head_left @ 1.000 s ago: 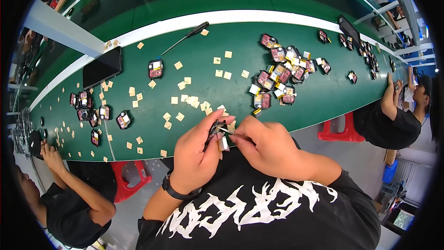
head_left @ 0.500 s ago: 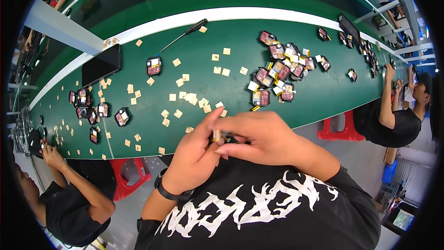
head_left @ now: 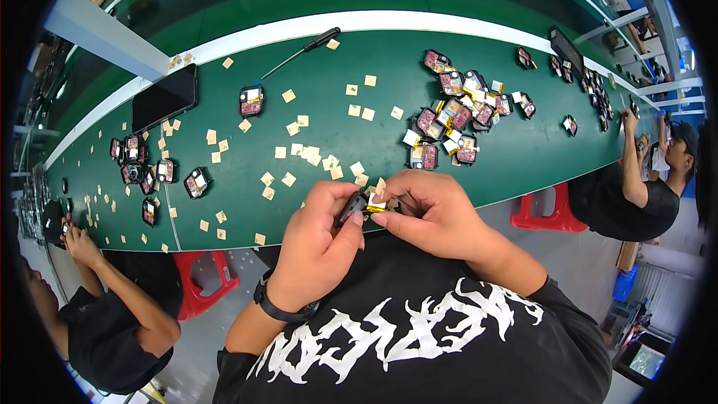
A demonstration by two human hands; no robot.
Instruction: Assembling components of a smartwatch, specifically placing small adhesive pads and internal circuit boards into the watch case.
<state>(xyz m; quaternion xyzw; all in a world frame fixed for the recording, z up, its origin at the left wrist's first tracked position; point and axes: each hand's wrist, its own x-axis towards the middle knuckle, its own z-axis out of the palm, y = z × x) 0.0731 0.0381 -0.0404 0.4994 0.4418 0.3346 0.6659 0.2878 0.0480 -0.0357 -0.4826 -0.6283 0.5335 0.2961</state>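
Note:
Near the table's front edge, my left hand [head_left: 318,238] is closed around a small black device housing [head_left: 350,209], tilted between thumb and fingers. Right beside it, my right hand [head_left: 443,217] pinches a small white battery [head_left: 376,206] with yellow tape along its lower edge. A small beige square [head_left: 381,186] stands up by my right fingertips; I cannot tell whether it is stuck to the battery. My fingers hide much of the housing's inside. Loose beige squares [head_left: 312,154] lie scattered on the green table just beyond my hands.
A pile of open black housings with red boards and white batteries [head_left: 453,114] lies right of centre. More housings [head_left: 134,151] sit at left, near a black tablet-like panel [head_left: 166,101]. A screwdriver [head_left: 303,52] lies at the back. Co-workers sit on both sides by red stools [head_left: 550,209].
My hands have moved apart a little and turned, bringing the black housing and the white battery with yellow tape into sight. The right hand has shifted slightly to the right.

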